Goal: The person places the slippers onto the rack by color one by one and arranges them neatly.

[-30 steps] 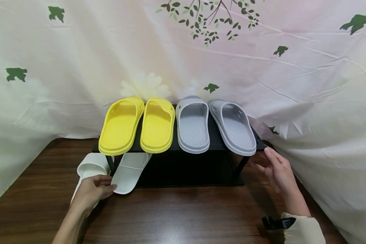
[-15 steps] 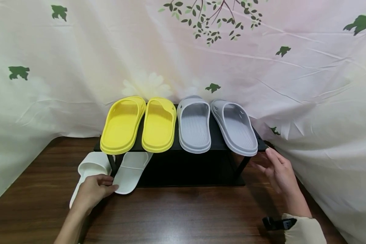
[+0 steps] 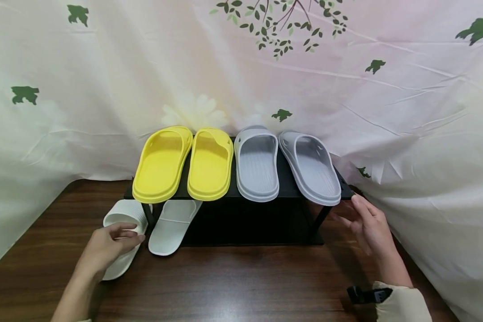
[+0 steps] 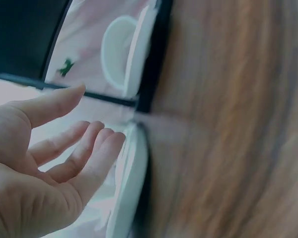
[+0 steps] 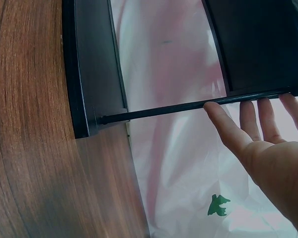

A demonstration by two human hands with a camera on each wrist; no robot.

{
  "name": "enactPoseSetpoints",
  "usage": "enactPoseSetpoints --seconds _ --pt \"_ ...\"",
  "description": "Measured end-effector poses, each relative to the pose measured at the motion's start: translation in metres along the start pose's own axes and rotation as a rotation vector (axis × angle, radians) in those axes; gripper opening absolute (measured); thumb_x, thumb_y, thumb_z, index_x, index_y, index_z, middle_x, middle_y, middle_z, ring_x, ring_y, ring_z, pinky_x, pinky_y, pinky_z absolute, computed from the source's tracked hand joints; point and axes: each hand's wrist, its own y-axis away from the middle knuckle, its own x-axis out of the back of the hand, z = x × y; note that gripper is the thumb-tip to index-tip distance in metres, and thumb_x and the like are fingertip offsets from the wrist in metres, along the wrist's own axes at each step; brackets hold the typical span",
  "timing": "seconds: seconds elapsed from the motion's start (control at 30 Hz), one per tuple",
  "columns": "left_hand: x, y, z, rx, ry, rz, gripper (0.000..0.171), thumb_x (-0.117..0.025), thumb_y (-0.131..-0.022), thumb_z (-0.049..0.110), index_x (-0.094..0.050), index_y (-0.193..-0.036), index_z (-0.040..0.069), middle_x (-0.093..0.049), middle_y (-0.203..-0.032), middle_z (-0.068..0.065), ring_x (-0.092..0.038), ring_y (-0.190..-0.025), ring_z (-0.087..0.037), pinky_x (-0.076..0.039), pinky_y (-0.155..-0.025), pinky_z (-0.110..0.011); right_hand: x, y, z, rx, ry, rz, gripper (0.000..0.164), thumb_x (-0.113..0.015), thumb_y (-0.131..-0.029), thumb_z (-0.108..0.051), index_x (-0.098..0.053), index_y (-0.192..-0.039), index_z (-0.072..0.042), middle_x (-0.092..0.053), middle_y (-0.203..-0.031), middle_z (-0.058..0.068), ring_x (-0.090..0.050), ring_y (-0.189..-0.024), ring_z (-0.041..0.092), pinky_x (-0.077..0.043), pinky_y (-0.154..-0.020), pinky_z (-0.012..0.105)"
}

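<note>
My left hand point(image 3: 102, 250) hovers over a white slipper point(image 3: 124, 212) standing on the floor left of the rack, partly covering it. In the left wrist view its thumb and fingers are spread apart, fingertips close to that slipper's edge point(image 4: 131, 186), with nothing held. A second white slipper point(image 3: 170, 232) lies slantwise on the lower shelf of the black shoe rack point(image 3: 249, 226), its heel jutting past the front edge and its toe hidden beneath the upper shelf. My right hand point(image 3: 372, 230) touches the rack's right end, extended fingertips resting along the black side bar point(image 5: 164, 110).
On the upper shelf stand two yellow slippers point(image 3: 161, 165) at the left and two grey slippers point(image 3: 315, 172) at the right. A printed curtain point(image 3: 241, 80) hangs close behind and on both sides. Brown wood-grain floor point(image 3: 233, 286) lies in front.
My left hand has let go of the heel of the slipper on the lower shelf and moved left over the other white slipper. My right hand stays at the rack's end.
</note>
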Motion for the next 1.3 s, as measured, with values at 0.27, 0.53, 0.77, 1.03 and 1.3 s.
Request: enactPoseSetpoints --seconds 0.27,0.53,0.77,1.03,1.3 --pt "0.025 0.001 -0.016 0.033 0.063 -0.045 0.073 -0.071 -0.082 0.04 -0.044 -0.135 -0.002 -0.063 -0.108 -0.003 -0.061 -0.084 0.002 -0.057 -0.076 -0.019 0.0 0.0 0.0 0.005 -0.005 -0.001 0.033 -0.032 -0.103 -0.012 -0.052 -0.126 0.0 -0.062 -0.118 0.004 -0.063 -0.106 0.015 -0.058 -0.086 0.035" --pt "0.045 0.002 -0.032 0.044 -0.101 0.0 0.076 -0.069 -0.081 0.048 -0.045 -0.135 -0.001 -0.061 -0.113 -0.011 -0.054 -0.082 0.005 -0.053 -0.07 -0.019 0.0 -0.001 0.001 0.016 -0.011 -0.012 0.033 -0.031 -0.103 -0.011 -0.052 -0.127 0.0 -0.062 -0.118 0.005 -0.063 -0.106 0.015 -0.058 -0.086 0.036" --pt "0.056 -0.001 -0.041 0.116 -0.181 -0.001 0.085 -0.073 -0.075 0.053 -0.045 -0.134 -0.002 -0.055 -0.121 -0.027 -0.059 -0.087 -0.012 -0.052 -0.064 -0.023 0.0 0.0 0.001 0.016 -0.012 -0.02 0.034 -0.03 -0.103 -0.011 -0.051 -0.127 0.0 -0.062 -0.119 0.004 -0.063 -0.107 0.014 -0.057 -0.086 0.035" --pt "0.056 -0.003 -0.046 0.217 -0.119 -0.089 0.097 -0.08 -0.068 0.048 -0.037 -0.136 -0.006 -0.051 -0.118 -0.028 -0.06 -0.086 -0.017 -0.06 -0.069 -0.037 0.0 0.0 0.001 0.005 -0.012 -0.01 0.034 -0.031 -0.103 -0.012 -0.051 -0.128 0.0 -0.061 -0.119 0.003 -0.063 -0.106 0.014 -0.058 -0.086 0.036" --pt "0.055 0.0 -0.046 0.183 -0.064 -0.137 0.09 -0.08 -0.073 0.031 -0.033 -0.137 -0.01 -0.048 -0.117 -0.031 -0.061 -0.084 -0.015 -0.06 -0.072 -0.035 0.001 -0.001 0.001 0.011 -0.016 -0.015 0.033 -0.031 -0.103 -0.011 -0.052 -0.126 0.0 -0.062 -0.119 0.004 -0.063 -0.107 0.015 -0.058 -0.086 0.036"
